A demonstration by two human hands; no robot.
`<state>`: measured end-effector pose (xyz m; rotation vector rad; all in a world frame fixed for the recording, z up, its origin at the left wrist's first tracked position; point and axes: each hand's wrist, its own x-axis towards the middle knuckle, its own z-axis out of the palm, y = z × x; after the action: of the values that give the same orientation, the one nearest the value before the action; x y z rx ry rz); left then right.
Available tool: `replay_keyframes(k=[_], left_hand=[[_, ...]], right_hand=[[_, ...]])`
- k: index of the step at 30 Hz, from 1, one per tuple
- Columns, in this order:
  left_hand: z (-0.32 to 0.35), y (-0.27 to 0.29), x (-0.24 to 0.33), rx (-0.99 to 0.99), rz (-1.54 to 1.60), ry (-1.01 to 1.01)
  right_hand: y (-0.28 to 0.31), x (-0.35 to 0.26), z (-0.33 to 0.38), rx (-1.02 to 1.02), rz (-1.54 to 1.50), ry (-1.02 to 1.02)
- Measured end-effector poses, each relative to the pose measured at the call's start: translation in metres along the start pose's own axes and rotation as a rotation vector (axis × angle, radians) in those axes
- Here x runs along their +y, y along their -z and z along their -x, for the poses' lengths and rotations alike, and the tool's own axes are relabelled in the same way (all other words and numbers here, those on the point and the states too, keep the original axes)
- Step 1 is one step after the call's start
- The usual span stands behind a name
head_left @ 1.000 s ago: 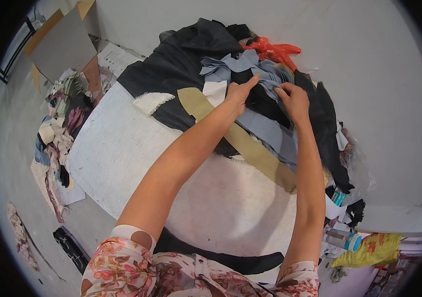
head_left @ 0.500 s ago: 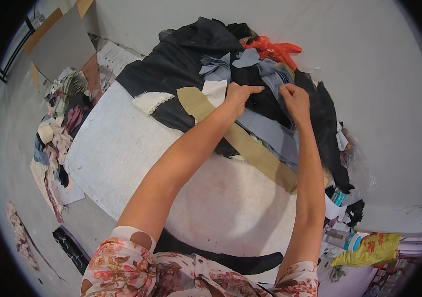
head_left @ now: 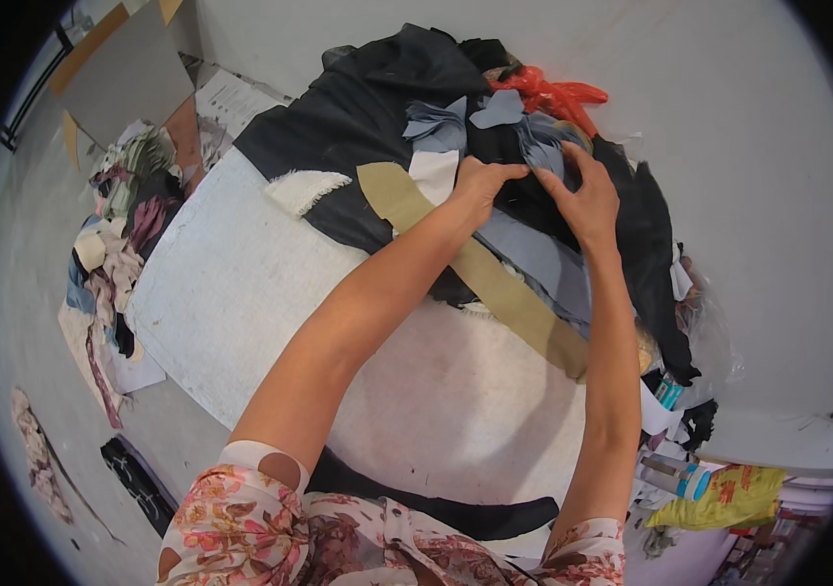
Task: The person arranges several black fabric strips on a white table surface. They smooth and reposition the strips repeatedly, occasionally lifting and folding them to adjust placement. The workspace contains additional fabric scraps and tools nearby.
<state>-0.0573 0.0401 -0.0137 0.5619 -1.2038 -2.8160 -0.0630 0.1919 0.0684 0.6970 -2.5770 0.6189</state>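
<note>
My left hand reaches over the heap, its thumb stretched right and its other fingers curled and mostly hidden; whatever they grip is not visible. Close by on the right, my right hand has thumb and fingers spread apart at the near end of a stack of blue-grey fabric pieces. The two thumbs nearly meet above black cloth. Another blue-grey stack lies farther left, beside a white piece. Below my hands runs a long olive-tan strip, partly under my left forearm.
A large dark cloth drapes over the pale padded surface. Behind it sits a red plastic bag near the wall. Scraps lie at left; a bottle and yellow bag are at lower right.
My right thumb has swung left toward my left hand, and the right fingers have spread from their pinch on the stack's edge. My left hand has hardly moved; the view has shifted slightly.
</note>
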Motion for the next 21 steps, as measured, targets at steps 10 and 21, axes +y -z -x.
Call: replay_keyframes(k=[10, 21], left_hand=[[-0.007, 0.005, -0.006, 0.001, -0.046, -0.041], [0.013, 0.009, 0.017, -0.293, 0.297, 0.089]], right_hand=[[-0.007, -0.002, -0.011, 0.039, 0.073, -0.144], [-0.018, 0.039, -0.017, 0.062, 0.105, -0.359]])
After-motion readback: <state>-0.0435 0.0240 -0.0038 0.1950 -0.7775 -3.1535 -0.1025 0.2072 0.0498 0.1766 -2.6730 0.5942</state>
